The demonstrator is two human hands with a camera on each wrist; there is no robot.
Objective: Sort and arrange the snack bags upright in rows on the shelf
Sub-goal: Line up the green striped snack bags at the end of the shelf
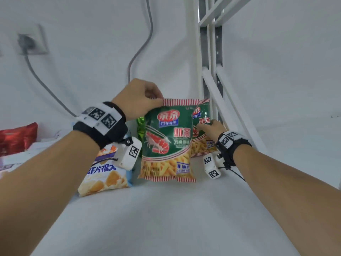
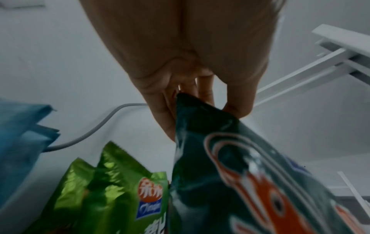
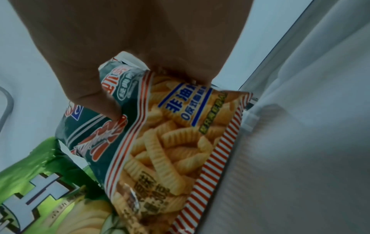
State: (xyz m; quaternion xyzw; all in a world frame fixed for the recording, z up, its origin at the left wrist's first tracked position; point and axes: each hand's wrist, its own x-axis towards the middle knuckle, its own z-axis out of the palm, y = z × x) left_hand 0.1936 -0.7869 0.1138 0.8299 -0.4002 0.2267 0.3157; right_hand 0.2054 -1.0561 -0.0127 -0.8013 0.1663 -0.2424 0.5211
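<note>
A green shrimp-stick bag (image 1: pixel 166 141) stands upright on the white shelf (image 1: pixel 166 218). My left hand (image 1: pixel 155 100) pinches its top left corner; the left wrist view shows that hand (image 2: pixel 200 107) with thumb and fingers on either side of the dark green bag's (image 2: pixel 230 166) top seal. Behind it to the right stands a second, identical shrimp-stick bag (image 1: pixel 202 113). My right hand (image 1: pixel 206 125) grips that one at its right side. In the right wrist view this hand (image 3: pixel 152 91) has its thumb on the bag's (image 3: pixel 160 139) printed front and its fingers curled behind.
A bright green bag (image 1: pixel 141 124) stands behind the front bag, to its left. A blue and white snack bag (image 1: pixel 105 174) lies flat at the left, and a red bag (image 1: pixel 16 137) is further left. The shelf's upright post (image 1: pixel 210 52) is right of the bags. A grey cable (image 1: pixel 140 48) runs down the wall.
</note>
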